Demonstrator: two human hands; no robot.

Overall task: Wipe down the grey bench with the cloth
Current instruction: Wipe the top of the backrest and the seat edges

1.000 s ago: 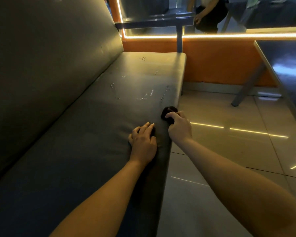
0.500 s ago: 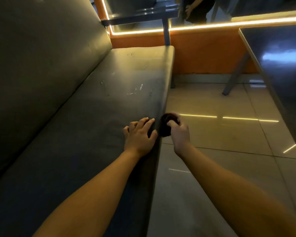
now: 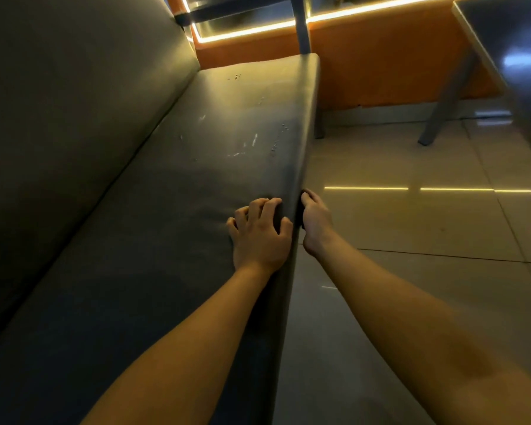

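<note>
Two bare hands sit close together at the front edge of the grey counter (image 3: 166,240). The left hand (image 3: 259,233) rests on the padded top just inside that edge. Its fingers are bent and spread, the tips pressed into the surface, and its grip holds nothing. The right hand (image 3: 316,222) hangs just off the edge, against the counter's front face, with its grip curled inward. A dark sliver between the palm and the edge seems to be the cloth (image 3: 300,220), bunched up and mostly hidden by the fingers and the edge. Only the rounded edge parts the two hands.

Farther along the top, small white scuffs (image 3: 254,139) mark the surface. A tall padded backrest (image 3: 74,102) rises on the left. Pale floor tiles (image 3: 411,228) lie to the right, crossed by thin reflected lines of light. A dark table (image 3: 518,41) stands at the upper right on a slanted grey leg (image 3: 448,96). Beyond the counter's far end runs an orange wall (image 3: 380,62) with a glowing light strip (image 3: 249,33).
</note>
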